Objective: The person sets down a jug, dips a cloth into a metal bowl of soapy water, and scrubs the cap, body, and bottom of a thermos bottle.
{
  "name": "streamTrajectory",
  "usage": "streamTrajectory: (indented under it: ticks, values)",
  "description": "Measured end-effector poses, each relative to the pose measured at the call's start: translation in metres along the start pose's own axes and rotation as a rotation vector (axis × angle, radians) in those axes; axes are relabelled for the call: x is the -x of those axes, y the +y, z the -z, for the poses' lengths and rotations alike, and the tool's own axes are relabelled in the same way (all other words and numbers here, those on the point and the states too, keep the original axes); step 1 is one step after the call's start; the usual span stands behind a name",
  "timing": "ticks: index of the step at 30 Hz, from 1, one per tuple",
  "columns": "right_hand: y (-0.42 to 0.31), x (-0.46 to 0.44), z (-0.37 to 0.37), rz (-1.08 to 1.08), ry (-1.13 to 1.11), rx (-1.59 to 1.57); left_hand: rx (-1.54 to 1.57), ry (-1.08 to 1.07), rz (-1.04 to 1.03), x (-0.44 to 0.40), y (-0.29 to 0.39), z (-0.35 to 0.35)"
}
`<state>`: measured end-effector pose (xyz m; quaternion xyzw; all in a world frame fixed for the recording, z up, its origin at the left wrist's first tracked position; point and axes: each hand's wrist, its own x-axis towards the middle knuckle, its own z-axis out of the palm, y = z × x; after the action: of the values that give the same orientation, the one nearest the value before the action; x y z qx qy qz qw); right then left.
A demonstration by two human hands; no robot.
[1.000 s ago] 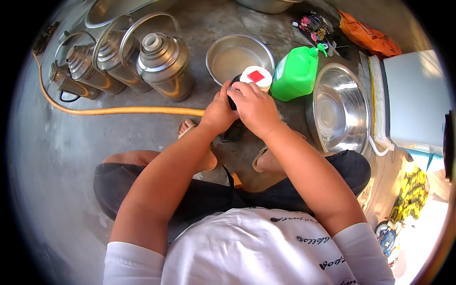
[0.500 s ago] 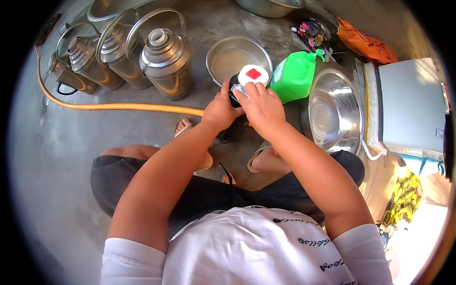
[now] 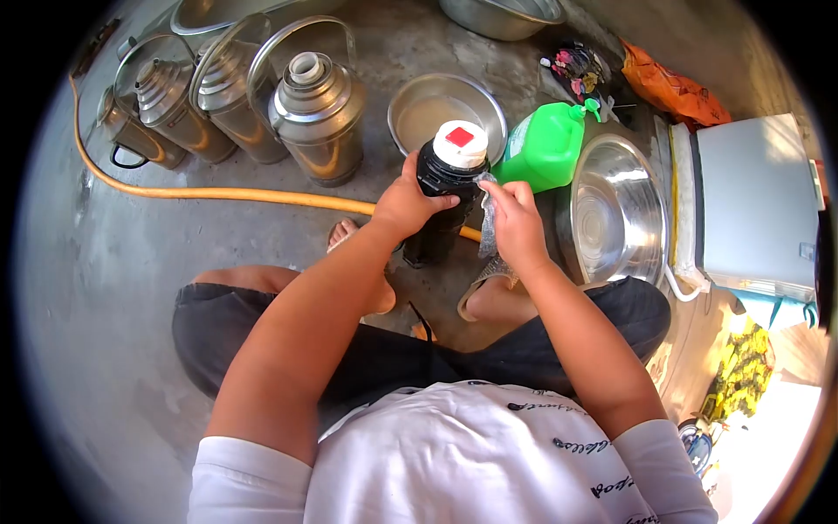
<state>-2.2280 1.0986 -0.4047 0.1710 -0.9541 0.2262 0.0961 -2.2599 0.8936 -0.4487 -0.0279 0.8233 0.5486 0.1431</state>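
A black thermos flask [image 3: 436,223] with a white cap [image 3: 460,144] bearing a red diamond stands on the floor between my feet. My left hand [image 3: 410,203] grips it near the top, thumb across its front. Pinched in my right hand [image 3: 517,218] is a grey, shiny-looking cloth [image 3: 486,223] that hangs down along the flask's right side. Whether it is fabric or mesh I cannot tell. Just beyond the flask are a metal basin [image 3: 410,92] and a green pump jug [image 3: 543,150].
Several metal thermos flasks [image 3: 319,122] with raised handles stand at the upper left. A yellow hose [image 3: 236,196] runs across the floor to the black flask. On the right are a shiny steel basin [image 3: 611,205] and a white box-like appliance [image 3: 759,196]. An orange bag [image 3: 672,87] lies behind.
My right hand has moved off the flask's top, down and to the right, drawing the grey cloth out. My left hand stays on the flask, whose neck and cap now show more.
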Motion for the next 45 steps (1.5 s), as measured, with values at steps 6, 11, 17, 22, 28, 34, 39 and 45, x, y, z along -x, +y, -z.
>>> streamTrajectory:
  ticks: [6,11,17,22,28,34,39,45]
  values:
    - [-0.026,-0.013,-0.022,0.071,0.124,-0.266,0.042,-0.027,0.017,0.007,0.001,0.004]
    - [-0.005,-0.013,-0.028,-0.019,0.149,-0.312,0.104,-0.038,0.010,0.007,0.001,0.001]
    - [0.009,-0.012,-0.038,-0.079,0.278,-0.397,0.111,-0.065,0.069,0.002,0.002,0.008]
    - [0.028,-0.023,-0.043,-0.257,0.313,-0.371,0.226,-0.126,0.090,0.004,0.004,0.017]
    - [0.015,-0.027,-0.035,-0.593,0.261,-0.772,0.367,-0.229,0.091,0.006,-0.020,0.021]
    - [-0.007,-0.023,-0.049,-0.497,0.300,-0.812,0.363,-0.228,0.136,0.010,-0.009,0.016]
    - [0.017,-0.041,-0.060,-0.548,0.230,-0.837,0.336,-0.239,0.098,0.013,-0.017,0.014]
    - [0.005,-0.055,-0.044,-0.832,-0.021,-1.114,0.144,-0.298,0.087,0.024,0.000,0.018]
